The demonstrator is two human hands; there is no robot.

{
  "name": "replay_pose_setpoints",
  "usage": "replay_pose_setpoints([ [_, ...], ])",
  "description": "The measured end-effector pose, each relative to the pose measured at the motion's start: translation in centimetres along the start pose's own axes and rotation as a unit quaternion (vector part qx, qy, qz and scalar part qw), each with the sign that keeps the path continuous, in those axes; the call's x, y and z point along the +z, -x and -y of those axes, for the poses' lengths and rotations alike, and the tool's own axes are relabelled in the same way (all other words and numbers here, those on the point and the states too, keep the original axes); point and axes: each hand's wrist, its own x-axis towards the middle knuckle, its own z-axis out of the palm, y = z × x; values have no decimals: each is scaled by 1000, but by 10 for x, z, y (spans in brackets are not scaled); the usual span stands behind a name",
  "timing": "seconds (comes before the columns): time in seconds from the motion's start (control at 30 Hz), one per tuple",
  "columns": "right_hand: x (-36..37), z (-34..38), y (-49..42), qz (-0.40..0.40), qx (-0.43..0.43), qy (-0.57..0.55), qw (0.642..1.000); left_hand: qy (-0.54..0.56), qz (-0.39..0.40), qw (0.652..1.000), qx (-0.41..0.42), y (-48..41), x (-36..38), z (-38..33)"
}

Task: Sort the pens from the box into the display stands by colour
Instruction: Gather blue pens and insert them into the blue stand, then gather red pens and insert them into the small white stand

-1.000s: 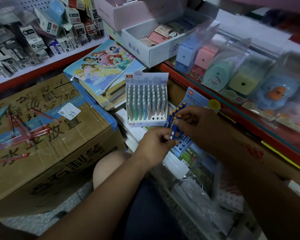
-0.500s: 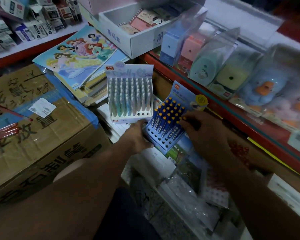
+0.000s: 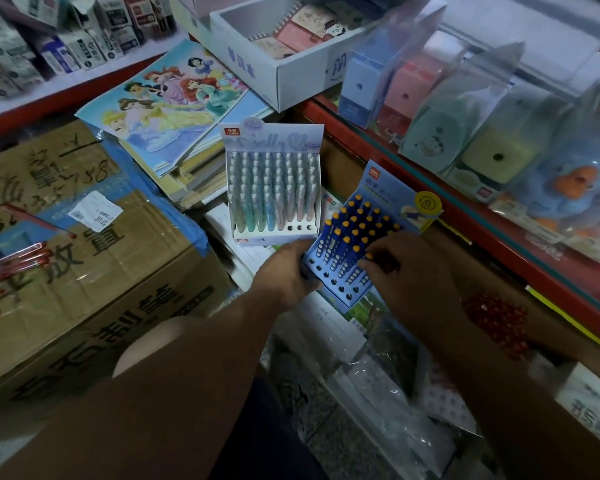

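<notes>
A blue display stand holds several blue pens with yellow caps and lies tilted on stacked stationery in the middle. My left hand grips its near left corner. My right hand pinches a yellow-capped blue pen at the stand's right side. Behind it a white display stand is nearly full of pastel pens, with three empty holes at its front right. Several red pens lie on a cardboard box at the left.
Princess colouring books are stacked behind the white stand. A white box of notebooks and packaged sharpeners sit on the red shelf at the right. Plastic-wrapped stationery lies in front by my knee.
The view tipped down and nearer. My left hand dropped from the pen to grip the blue stand's corner. My right hand moved down onto the stand's right rows with a pen.
</notes>
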Motion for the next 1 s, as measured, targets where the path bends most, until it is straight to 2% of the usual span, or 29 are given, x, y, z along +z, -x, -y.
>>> replay_pose_setpoints([
  [0.2,13,-4,1,-25,-37,86,995,-10,-9,1000,3,0,5,3],
  [0.37,2,3,-1,-21,-9,58,998,-18,-3,1000,-7,3,6,7],
  [0.5,-11,19,1,-48,-33,35,998,-8,-50,998,-45,6,-10,0],
  [0.63,-3,52,-5,1,-102,12,995,-18,-143,986,-80,13,-61,-10],
  [0.73,16,97,-15,48,-185,6,982,-33,-197,978,-61,37,-113,-1],
  [0.83,42,147,-25,73,-246,-12,967,-44,-251,964,-75,81,-169,24],
  [1.0,101,221,-49,159,-302,-16,940,-51,-311,936,-156,156,-236,96],
])
